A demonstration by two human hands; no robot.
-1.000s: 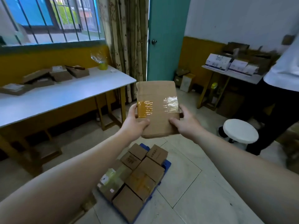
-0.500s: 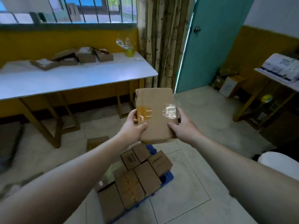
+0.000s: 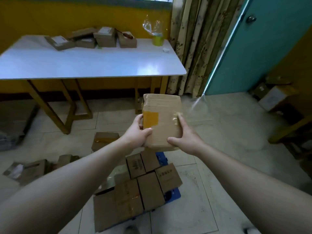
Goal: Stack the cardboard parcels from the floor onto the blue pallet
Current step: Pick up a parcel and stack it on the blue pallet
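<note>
While outstretched, hands (image 3: 168, 132) gripping parcel (image 3: 163, 115)

pallet (image 3: 174, 194): on floor, parcels (image 3: 148, 186) stacked on it
table (image 3: 84, 65): behind pallet, boxes (image 3: 104, 38) on top

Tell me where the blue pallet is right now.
In the head view, the blue pallet lies on the tiled floor at lower centre, mostly hidden under stacked parcels, just below the parcel held in both hands.
</note>
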